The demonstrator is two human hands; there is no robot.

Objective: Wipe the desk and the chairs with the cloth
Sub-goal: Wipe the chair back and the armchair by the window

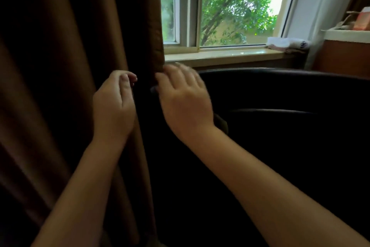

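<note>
Window [230,6] behind, black chair [280,90], perhaps leather

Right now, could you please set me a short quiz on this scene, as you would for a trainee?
1. True or false: the curtain covers the whole window.
2. What is the black thing beside the right hand? A: chair. B: desk. C: bin.
3. Fill in: the folded cloths lie on the ____.
Key: 1 false; 2 A; 3 sill.
</note>
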